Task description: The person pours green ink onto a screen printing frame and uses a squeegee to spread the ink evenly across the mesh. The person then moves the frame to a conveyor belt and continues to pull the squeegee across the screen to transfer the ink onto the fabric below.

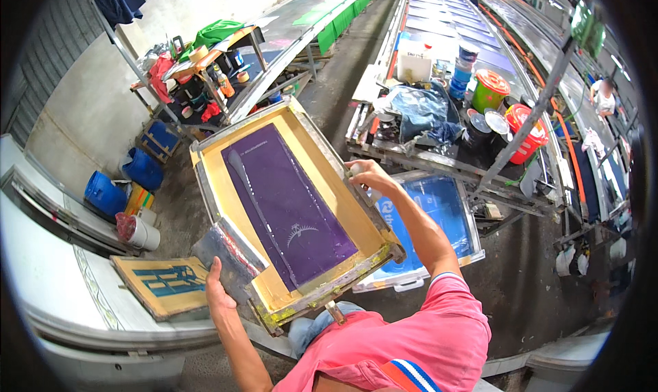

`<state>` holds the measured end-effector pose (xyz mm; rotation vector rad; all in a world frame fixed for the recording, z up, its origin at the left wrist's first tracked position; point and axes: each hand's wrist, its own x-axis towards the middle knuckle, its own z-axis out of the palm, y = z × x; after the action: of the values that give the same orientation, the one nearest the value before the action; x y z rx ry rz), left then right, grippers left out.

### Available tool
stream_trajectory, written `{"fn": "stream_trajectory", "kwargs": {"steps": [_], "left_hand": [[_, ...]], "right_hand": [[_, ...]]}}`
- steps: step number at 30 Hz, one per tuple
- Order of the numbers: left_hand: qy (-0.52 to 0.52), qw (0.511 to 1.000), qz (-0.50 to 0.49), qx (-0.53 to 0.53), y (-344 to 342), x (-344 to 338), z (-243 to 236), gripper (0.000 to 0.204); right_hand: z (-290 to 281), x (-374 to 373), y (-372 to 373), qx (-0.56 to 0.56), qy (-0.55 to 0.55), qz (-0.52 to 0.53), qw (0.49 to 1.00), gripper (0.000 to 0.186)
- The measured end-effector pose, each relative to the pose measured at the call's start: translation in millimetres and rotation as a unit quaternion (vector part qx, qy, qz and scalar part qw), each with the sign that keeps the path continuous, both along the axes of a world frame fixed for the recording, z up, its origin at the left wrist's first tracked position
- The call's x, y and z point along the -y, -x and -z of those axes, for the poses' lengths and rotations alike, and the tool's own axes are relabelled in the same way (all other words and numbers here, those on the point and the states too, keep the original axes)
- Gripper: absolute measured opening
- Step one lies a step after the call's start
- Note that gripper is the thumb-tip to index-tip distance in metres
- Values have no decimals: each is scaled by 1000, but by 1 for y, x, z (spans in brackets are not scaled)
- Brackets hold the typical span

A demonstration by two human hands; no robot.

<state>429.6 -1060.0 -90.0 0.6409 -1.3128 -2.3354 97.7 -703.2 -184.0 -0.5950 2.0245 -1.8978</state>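
A screen printing frame with yellow mesh border and a purple middle panel, marked with a small pale design, is held tilted in front of me. My right hand grips its right side at a pale handle. My left hand is closed at the lower left, on a flat dark squeegee-like piece lying against the frame; whether it also grips the frame is unclear. A blue screen stands behind my right arm, and a yellow screen with teal shapes lies at the lower left.
Ahead right, a long print table carries cloth, buckets and tins. A cluttered shelf stands back left, blue barrels along the left. A metal post rises at the right. A co-worker is far right.
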Motion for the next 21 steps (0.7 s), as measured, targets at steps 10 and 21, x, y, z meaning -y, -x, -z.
{"fn": "stream_trajectory", "kwargs": {"steps": [10,21], "left_hand": [[-52,981,186,5,205,176,-11,50],[-91,930,355,19,463,218,-24,40]], "right_hand": [[-48,78,70,9,-5,146,989,51],[-66,84,116,65,-40,367,927,53]]}}
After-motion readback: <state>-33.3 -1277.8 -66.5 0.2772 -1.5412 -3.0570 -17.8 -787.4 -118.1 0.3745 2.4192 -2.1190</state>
